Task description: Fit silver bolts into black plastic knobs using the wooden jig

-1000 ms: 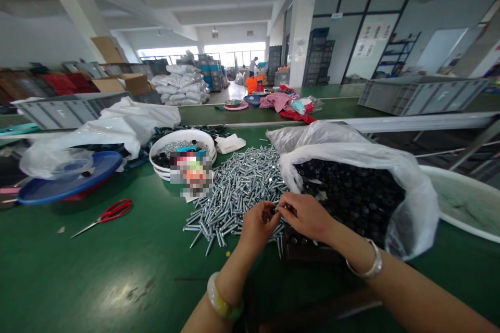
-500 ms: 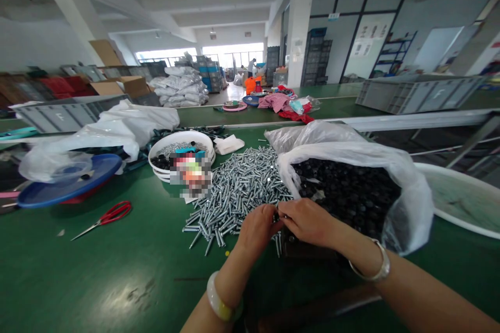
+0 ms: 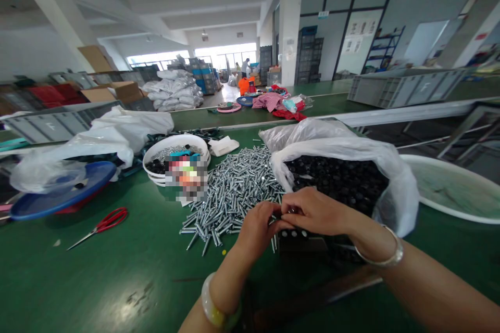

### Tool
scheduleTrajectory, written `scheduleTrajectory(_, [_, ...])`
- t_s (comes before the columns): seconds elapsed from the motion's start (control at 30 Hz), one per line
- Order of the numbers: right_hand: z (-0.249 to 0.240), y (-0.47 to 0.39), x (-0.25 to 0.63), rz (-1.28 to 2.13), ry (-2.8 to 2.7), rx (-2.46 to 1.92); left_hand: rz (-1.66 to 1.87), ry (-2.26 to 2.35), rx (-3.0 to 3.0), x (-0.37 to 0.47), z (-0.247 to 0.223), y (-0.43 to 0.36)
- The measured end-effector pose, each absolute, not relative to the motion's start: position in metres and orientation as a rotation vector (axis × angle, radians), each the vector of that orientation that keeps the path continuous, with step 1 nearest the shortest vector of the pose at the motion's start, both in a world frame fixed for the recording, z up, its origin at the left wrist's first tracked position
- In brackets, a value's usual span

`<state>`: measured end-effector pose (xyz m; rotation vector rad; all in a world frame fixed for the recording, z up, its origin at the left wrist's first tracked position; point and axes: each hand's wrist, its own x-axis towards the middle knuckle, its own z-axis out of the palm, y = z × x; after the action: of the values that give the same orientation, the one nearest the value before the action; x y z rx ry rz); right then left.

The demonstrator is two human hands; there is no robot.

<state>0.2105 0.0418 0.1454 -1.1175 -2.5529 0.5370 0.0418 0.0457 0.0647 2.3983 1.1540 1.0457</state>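
Observation:
My left hand [image 3: 253,229] and my right hand [image 3: 312,210] meet at the near right edge of a heap of silvery bolts [image 3: 238,182]. Thumbs and fingers of both are pinched closed; whatever sits between them is hidden. Just below my right hand is a dark block [image 3: 302,245] with several round, shiny metal spots along its top. Behind that hand a clear plastic bag [image 3: 404,192] lies open, full of small black parts [image 3: 344,174]. A few bolts stick out beneath my left fingertips.
Red-handled scissors [image 3: 111,219] lie on the green table [image 3: 128,270] at left. Beyond them are a blue tray [image 3: 58,200] and stacked white bowls [image 3: 148,152] of small parts. A large white round tray [image 3: 461,213] stands at right, grey crates [image 3: 406,88] farther back.
The view has shifted slightly. My right hand has lifted and curled a little, so more shiny spots on the dark block show. Both hands stay together, fingers pinched.

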Motion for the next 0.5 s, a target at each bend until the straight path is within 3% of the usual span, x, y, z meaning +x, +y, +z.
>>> scheduleTrajectory(0.37, [0.127,0.017,0.242,0.528,-1.942,-1.195,1.008,0.901,1.918,0.071,0.1,0.032])
scheduleTrajectory(0.5, [0.128,0.003,0.254,0.456,-2.014,-1.109,0.897,0.81,1.906,0.078,0.107,0.024])
